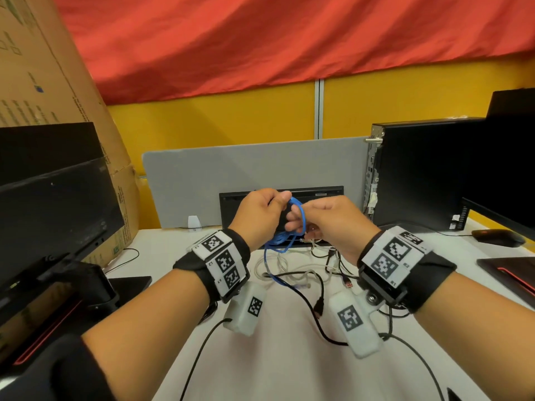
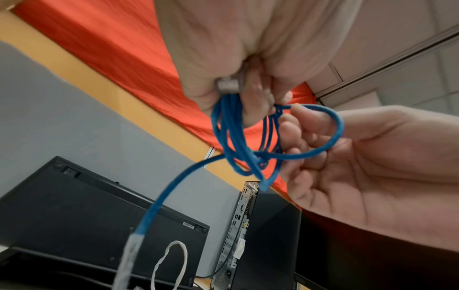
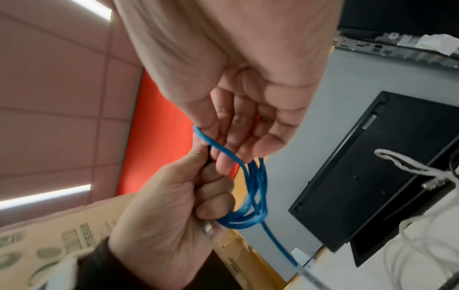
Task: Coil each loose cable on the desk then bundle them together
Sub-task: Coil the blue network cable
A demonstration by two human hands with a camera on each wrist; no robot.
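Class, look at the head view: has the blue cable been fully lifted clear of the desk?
No. The blue cable is partly coiled between both hands, but its tail trails down onto the desk among the other cables.

black wrist cuffs (image 1: 434, 280) with white checkered-marker plates, dangling white marker modules (image 1: 246, 308), black cables

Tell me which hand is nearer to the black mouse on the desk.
Right. The right hand is raised just left of the black mouse; the left hand is farther left, beyond the blue cable.
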